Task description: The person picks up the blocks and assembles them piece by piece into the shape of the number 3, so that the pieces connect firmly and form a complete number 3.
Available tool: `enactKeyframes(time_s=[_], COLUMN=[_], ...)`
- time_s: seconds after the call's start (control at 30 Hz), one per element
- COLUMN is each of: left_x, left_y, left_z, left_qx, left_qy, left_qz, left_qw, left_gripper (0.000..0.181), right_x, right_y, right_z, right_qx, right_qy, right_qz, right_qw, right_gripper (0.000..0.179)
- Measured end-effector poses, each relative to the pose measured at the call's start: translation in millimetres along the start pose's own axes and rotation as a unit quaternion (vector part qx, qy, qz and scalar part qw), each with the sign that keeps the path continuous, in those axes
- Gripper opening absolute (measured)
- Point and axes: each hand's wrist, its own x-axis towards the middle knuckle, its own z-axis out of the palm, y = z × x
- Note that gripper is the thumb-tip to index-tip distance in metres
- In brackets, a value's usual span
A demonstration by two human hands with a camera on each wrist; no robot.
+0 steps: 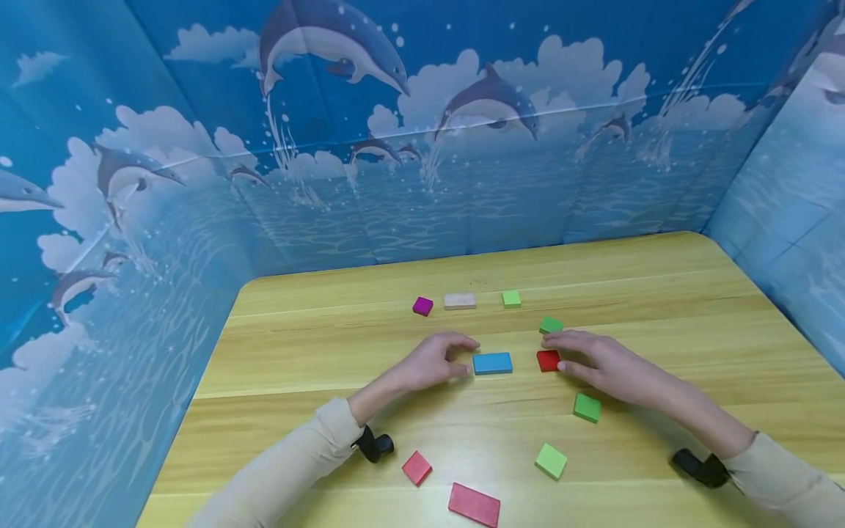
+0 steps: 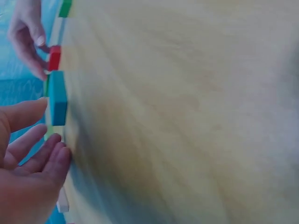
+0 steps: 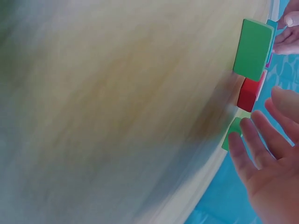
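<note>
A flat blue block (image 1: 492,364) lies on the wooden table in the middle of the head view. Just left of it is my left hand (image 1: 437,361), thumb and fingers spread apart with nothing between them. My right hand (image 1: 599,359) hovers around the right side of a red block (image 1: 548,361), its thumb tip right at that block's edge. In the right wrist view its fingers (image 3: 261,140) are loosely extended and hold nothing. A green block (image 1: 551,325) sits by the right fingertips, and another green block (image 1: 587,408) lies below that hand.
Toward the back of the table (image 1: 317,315) are a purple block (image 1: 422,306), a pale block (image 1: 459,301) and a light green block (image 1: 511,298). Nearer me lie a pink-red square (image 1: 416,468), a pink-red rectangle (image 1: 474,504) and a lime block (image 1: 551,461). Dolphin-print curtain (image 1: 409,198) surrounds the table.
</note>
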Motion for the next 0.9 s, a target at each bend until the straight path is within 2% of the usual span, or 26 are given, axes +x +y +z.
enactKeyframes(time_s=[0.17,0.37,0.73,0.9], left_x=[-0.6,-1.1,5.5,7.8], left_y=[-2.1,-3.9,-3.6,-3.5], left_z=[6.5,11.0,18.3,20.7], left_qx=[-0.019,-0.035,0.008,0.007], left_qy=[0.011,0.034,0.033,0.041], left_qz=[0.011,0.017,0.048,0.036], left_qw=[0.9997,0.9986,0.9983,0.9985], left_gripper=[0.043,0.034,0.026,0.022], right_x=[1.7,3.8,4.0,5.3], right_y=[2,5,7,8], right_z=[2,2,0,-1], right_qx=[0.006,0.016,0.032,0.045], right_qy=[-0.002,-0.014,-0.023,-0.027], right_qz=[0.01,0.029,0.046,0.059], right_qw=[0.9999,0.9994,0.9982,0.9968], right_gripper=[0.037,0.036,0.03,0.029])
